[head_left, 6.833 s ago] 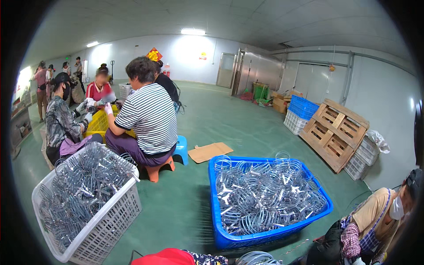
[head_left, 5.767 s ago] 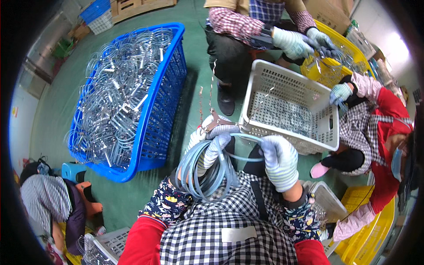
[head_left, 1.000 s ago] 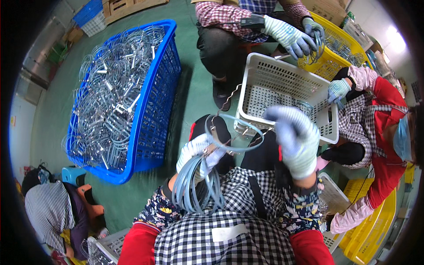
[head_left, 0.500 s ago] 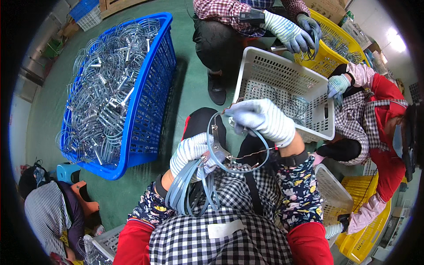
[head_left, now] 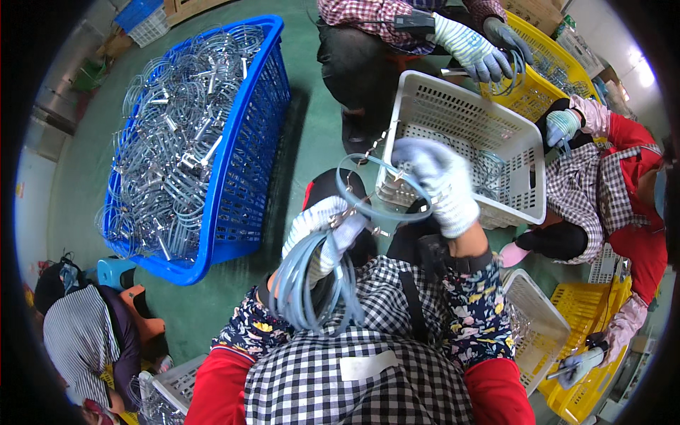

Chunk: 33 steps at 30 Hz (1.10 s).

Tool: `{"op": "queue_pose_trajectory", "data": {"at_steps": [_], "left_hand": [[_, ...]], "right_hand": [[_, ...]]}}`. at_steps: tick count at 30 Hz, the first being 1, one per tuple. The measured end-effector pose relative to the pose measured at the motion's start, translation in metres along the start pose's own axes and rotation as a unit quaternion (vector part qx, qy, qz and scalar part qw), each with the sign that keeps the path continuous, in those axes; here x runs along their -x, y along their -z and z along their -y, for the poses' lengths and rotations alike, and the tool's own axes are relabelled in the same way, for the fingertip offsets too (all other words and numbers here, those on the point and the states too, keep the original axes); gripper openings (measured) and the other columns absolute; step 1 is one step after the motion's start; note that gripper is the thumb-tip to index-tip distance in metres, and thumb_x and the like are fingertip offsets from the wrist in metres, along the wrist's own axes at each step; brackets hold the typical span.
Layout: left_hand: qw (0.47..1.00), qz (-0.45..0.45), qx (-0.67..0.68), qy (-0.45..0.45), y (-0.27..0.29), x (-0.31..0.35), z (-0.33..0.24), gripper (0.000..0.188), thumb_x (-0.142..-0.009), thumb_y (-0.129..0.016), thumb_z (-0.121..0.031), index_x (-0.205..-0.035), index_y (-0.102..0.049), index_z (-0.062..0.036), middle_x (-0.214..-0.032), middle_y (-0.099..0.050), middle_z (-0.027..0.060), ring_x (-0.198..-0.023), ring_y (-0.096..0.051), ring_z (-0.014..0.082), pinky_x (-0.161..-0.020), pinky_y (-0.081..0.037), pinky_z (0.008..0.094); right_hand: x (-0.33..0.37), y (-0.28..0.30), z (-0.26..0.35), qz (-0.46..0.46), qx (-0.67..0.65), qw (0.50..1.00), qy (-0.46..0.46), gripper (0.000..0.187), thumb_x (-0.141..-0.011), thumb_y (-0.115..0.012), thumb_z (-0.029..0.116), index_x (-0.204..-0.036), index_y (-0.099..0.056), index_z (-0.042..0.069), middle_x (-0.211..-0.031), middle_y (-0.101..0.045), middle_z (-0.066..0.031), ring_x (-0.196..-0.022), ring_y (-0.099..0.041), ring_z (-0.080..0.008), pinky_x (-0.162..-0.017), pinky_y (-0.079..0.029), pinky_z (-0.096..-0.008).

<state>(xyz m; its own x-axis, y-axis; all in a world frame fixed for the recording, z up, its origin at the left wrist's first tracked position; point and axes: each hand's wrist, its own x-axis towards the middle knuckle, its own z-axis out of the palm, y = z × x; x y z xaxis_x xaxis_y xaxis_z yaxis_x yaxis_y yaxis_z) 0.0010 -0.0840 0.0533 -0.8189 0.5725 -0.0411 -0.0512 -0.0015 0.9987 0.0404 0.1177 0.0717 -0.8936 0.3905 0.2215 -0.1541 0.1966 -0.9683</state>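
My left hand (head_left: 320, 230), in a white striped glove, is closed around a bunch of grey-blue tubing loops (head_left: 312, 283) hanging below its fingers. A single tubing ring (head_left: 386, 214) with small metal fittings and a thin coppery chain (head_left: 380, 142) stands out from the bunch, tilted, above my lap. My right hand (head_left: 443, 180), gloved the same way, is beside the ring's right side. Motion smears its fingers, so whether they grip the ring or chain is unclear.
A blue basket (head_left: 244, 163) heaped with wire-and-tube loops stands to the left. Ahead right is a white basket (head_left: 464, 99) with a few loops. Co-workers sit ahead, right and lower left; one co-worker's gloved hand (head_left: 482, 53) is over a yellow basket (head_left: 542, 42).
My right hand has shifted and blurred beside the ring. The ring has tilted flatter, and its chain now swings out above it. The co-worker's lower right hand has moved into fuller view.
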Motion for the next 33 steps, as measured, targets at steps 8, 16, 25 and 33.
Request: {"op": "queue_pose_trajectory", "data": {"at_steps": [8,16,25,33], "left_hand": [[0.997,0.0,-0.009,-0.074,-0.002,-0.008,0.001,0.009,-0.082,-0.062,0.001,-0.089,-0.058,-0.0025,-0.082,-0.059,0.0011,-0.074,-0.057,0.0081,-0.062,-0.045,0.0182],[0.989,0.01,0.018,-0.147,-0.001,-0.002,0.01,0.017,-0.082,-0.065,-0.011,-0.095,-0.06,-0.0001,-0.082,-0.06,0.0022,-0.076,-0.056,0.0097,-0.067,-0.044,0.0217],[0.961,-0.025,0.25,0.115,-0.003,-0.004,-0.004,0.025,-0.083,-0.065,-0.031,-0.076,-0.059,-0.0072,-0.062,-0.055,0.0018,-0.05,-0.046,0.0076,-0.047,-0.032,0.02],[0.952,-0.021,0.262,0.157,-0.011,-0.005,-0.015,0.033,-0.082,-0.064,-0.039,-0.066,-0.055,-0.0114,-0.054,-0.048,-0.0018,-0.046,-0.042,0.0086,-0.042,-0.029,0.0216]], "right_hand": [[0.028,-0.016,0.046,0.011,0.352,0.883,0.311,0.022,-0.074,-0.066,0.021,-0.095,-0.063,0.012,-0.063,-0.056,-0.0044,-0.052,-0.056,-0.0227,-0.046,-0.041,-0.0337],[0.048,-0.032,0.037,0.02,0.404,0.857,0.318,0.024,-0.074,-0.066,0.021,-0.096,-0.061,0.014,-0.059,-0.054,-0.0022,-0.048,-0.055,-0.0199,-0.041,-0.037,-0.0325],[0.049,-0.002,0.023,-0.052,0.189,0.967,0.164,0.089,-0.051,-0.086,0.036,-0.124,-0.047,0.003,-0.113,-0.054,-0.0109,-0.064,-0.056,-0.0147,-0.057,-0.048,-0.0255],[0.049,-0.019,0.011,-0.083,0.219,0.961,0.149,0.066,-0.058,-0.08,0.042,-0.104,-0.057,0.001,-0.095,-0.061,-0.013,-0.074,-0.063,-0.0196,-0.064,-0.051,-0.028]]}}
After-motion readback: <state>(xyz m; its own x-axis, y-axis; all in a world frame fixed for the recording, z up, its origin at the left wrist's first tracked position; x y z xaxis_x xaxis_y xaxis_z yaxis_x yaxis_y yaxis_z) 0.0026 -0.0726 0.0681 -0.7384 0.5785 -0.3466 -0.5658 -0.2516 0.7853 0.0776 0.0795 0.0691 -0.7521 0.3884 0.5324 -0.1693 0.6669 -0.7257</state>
